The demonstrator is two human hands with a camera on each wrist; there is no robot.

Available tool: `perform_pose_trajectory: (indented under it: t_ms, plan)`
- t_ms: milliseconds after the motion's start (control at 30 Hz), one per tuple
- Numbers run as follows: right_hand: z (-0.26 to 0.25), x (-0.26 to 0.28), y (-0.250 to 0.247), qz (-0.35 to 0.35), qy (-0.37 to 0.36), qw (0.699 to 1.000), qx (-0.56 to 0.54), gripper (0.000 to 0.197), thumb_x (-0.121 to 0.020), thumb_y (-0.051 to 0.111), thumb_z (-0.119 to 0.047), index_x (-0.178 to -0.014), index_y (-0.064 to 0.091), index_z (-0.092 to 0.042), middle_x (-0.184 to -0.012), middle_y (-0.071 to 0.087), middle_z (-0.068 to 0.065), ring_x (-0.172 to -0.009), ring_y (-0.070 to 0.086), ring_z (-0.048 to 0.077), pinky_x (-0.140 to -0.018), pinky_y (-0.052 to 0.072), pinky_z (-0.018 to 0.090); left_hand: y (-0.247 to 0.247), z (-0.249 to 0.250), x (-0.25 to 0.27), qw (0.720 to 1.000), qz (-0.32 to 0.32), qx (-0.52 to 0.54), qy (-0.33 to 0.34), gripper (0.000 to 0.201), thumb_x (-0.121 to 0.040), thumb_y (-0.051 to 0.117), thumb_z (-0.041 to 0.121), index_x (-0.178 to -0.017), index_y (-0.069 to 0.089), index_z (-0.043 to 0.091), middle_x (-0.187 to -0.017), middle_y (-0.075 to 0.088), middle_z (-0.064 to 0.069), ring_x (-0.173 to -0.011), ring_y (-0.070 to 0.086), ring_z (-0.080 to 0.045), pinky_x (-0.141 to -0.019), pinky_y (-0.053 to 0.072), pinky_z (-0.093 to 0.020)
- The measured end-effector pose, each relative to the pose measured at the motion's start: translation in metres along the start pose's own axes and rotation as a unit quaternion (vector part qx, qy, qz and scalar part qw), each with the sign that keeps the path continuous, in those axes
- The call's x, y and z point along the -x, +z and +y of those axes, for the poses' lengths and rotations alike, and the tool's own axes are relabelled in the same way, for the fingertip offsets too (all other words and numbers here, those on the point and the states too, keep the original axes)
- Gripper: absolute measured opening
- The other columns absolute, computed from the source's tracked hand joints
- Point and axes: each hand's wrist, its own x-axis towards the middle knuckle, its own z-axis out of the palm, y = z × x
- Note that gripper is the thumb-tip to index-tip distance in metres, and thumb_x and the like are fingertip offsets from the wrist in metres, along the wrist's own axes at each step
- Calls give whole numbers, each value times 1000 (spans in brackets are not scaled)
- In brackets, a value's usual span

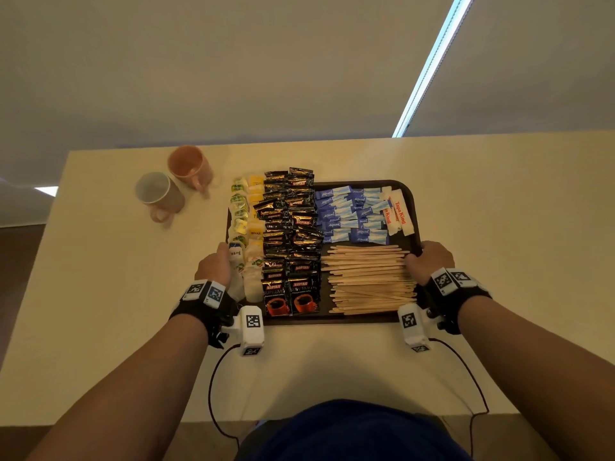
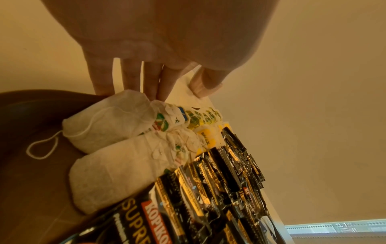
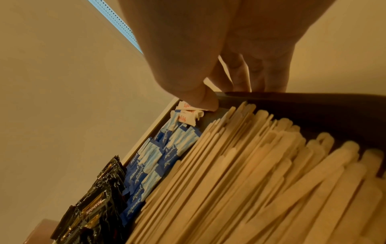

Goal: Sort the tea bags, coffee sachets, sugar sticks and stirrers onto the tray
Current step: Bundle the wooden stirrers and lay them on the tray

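Observation:
A dark brown tray (image 1: 406,193) lies on the cream table. It carries tea bags (image 1: 244,227) down its left side and black coffee sachets (image 1: 289,234) in the middle. Blue and white sugar sticks (image 1: 352,214) fill the far right, with wooden stirrers (image 1: 366,281) at the near right. My left hand (image 1: 215,265) grips the tray's left edge; its fingers (image 2: 150,82) go down outside the rim and the thumb presses a tea bag (image 2: 108,122). My right hand (image 1: 431,261) grips the right rim (image 3: 313,102), thumb inside beside the stirrers (image 3: 250,173), fingers outside.
A pink mug (image 1: 189,164) and a grey mug (image 1: 158,191) stand on the table (image 1: 499,261) to the far left of the tray. Black cables (image 1: 213,387) run from both wrist cameras over the table's near edge.

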Motion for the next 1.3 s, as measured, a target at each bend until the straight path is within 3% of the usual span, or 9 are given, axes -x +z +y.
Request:
perform_pose_trajectory:
  t_ms: [100,267,433,700,867,1000,1067,1133,1300]
  plan:
    - [0,1,0,-1,2,1000,-2,19,-94,57,-23,-99,64,-6,-98,67,12,-83,60,26,-69,44,31,-4,3,7,999,2,-39,20,38,-107,30,24,-123,49,-4,-119,57,-33,-109,55,-46,-93,43,-51]
    - [-10,8,-8,25,2,1000,10,28,-93,57,-24,-112,61,-4,-113,62,15,-91,57,26,-75,47,33,-9,-1,4,1000,4,0,2,36,-105,38,24,-126,49,-2,-118,61,-25,-108,57,-41,-84,42,-40]
    - [-77,33,-20,122,-222,965,67,28,-92,57,-25,-115,63,-9,-112,61,11,-105,55,27,-93,48,39,-30,2,2,994,90,55,-2,31,-94,59,30,-114,71,9,-122,68,-11,-115,59,-33,-95,44,-35]
    - [-278,67,14,-55,-401,907,114,22,-94,54,-27,-81,63,-11,-85,66,4,-81,64,23,-72,53,31,-92,0,-50,979,182,87,-21,25,-90,61,24,-108,72,11,-120,69,-14,-115,60,-37,-99,48,-39]
    - [-356,57,63,-73,-372,915,135,29,-88,64,-37,-93,65,-9,-96,67,9,-91,65,28,-68,45,30,-113,-15,-86,976,175,114,-56,53,-89,69,43,-128,57,9,-134,59,-12,-123,55,-31,-92,43,-34]
    - [-388,53,86,-85,-338,931,107,32,-93,57,-36,-73,50,-13,-92,62,9,-91,62,30,-67,39,30,-116,-21,-108,983,146,114,-6,49,-83,71,55,-111,71,15,-115,71,-6,-111,64,-27,-96,50,-33]
    - [-399,51,93,-85,-325,936,103,16,-94,58,-28,-89,55,-13,-108,65,12,-98,62,30,-69,40,29,-114,-23,-114,980,140,139,19,39,-81,73,53,-98,75,18,-98,75,-4,-97,68,-23,-88,52,-31]
    - [-407,49,98,-81,-331,933,110,30,-93,60,-26,-121,59,-15,-120,64,11,-109,61,31,-75,43,30,-112,-23,-116,979,134,150,40,37,-81,73,54,-94,77,20,-90,75,-2,-88,68,-18,-80,51,-26]
    - [-417,41,108,-89,-307,944,82,33,-93,59,-21,-126,58,-15,-121,64,14,-106,63,34,-76,45,31,-106,-23,-118,971,132,182,79,21,-82,77,46,-83,74,25,-83,73,4,-82,69,-15,-82,54,-27]
